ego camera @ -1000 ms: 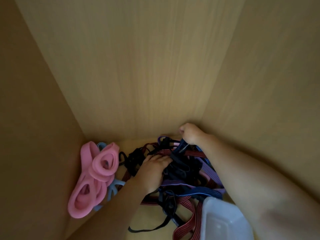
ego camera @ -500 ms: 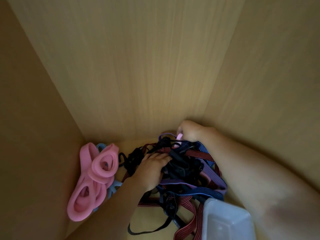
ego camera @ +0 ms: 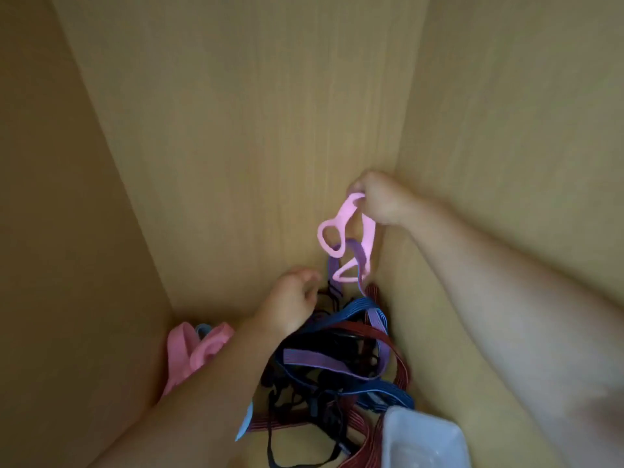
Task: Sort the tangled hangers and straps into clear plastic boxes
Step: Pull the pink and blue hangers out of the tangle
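Right hand [ego camera: 380, 202]: fingers clamped on the top of a pink hanger [ego camera: 341, 238], held above the straps [ego camera: 337, 359]; a purple strap passes through its loop. Left hand [ego camera: 290, 302]: fingers curled down on the strap tangle; a firm grip cannot be confirmed. Clear box [ego camera: 423, 437] sits at bottom right, touching the straps; its contents are indistinct. More pink hangers [ego camera: 189, 352] lie to the left.

Right hand [ego camera: 381, 201] has lifted pink hanger [ego camera: 347, 238] free.

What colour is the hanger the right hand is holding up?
Pale pink; the head view shows the hanger in the right hand clearly.
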A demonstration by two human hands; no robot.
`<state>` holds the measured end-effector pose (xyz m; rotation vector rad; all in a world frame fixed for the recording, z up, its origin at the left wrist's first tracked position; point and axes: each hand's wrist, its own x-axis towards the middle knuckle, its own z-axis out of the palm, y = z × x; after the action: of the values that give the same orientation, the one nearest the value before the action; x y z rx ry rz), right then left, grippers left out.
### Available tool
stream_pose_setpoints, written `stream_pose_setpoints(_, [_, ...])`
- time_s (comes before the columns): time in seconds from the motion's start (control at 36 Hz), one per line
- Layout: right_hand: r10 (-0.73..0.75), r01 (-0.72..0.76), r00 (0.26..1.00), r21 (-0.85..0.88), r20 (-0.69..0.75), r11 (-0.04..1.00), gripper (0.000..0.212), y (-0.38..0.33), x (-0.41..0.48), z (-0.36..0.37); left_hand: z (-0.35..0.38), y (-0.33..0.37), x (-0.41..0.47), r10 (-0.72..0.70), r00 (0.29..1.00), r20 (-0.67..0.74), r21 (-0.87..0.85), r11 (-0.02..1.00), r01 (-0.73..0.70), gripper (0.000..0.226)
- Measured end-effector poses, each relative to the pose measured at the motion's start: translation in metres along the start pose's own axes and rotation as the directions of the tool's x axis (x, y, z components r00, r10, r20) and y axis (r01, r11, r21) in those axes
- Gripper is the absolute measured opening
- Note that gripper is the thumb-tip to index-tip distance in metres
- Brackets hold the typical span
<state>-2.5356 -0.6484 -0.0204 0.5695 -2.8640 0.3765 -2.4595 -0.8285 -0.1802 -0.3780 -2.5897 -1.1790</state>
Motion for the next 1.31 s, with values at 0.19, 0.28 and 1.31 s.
stream_pose_setpoints(0.19, [-0.213,0.223,0.964,0.049,-0.157,0.974,0.025,-0.05,-0.015,-0.076,-0.07,0.068,0.033,-0.009,0.931,-0.364,-0.194,0.979,-0.066,0.018])
stream_pose_setpoints(0.28, [-0.26,0.278,0.95,0.087,-0.175,0.957,0.03,-0.064,-0.019,-0.089,-0.102,0.083,0.037,0.012,0.86,-0.509,-0.165,0.98,-0.112,0.005])
stream_pose_setpoints(1.31, [-0.28,-0.003,0.918,0.709,0.281,0.705,0.024,-0.204,-0.011,0.149,-0.107,-0.046,-0.148,-0.557,0.792,-0.25,-0.089,0.827,0.555,0.026])
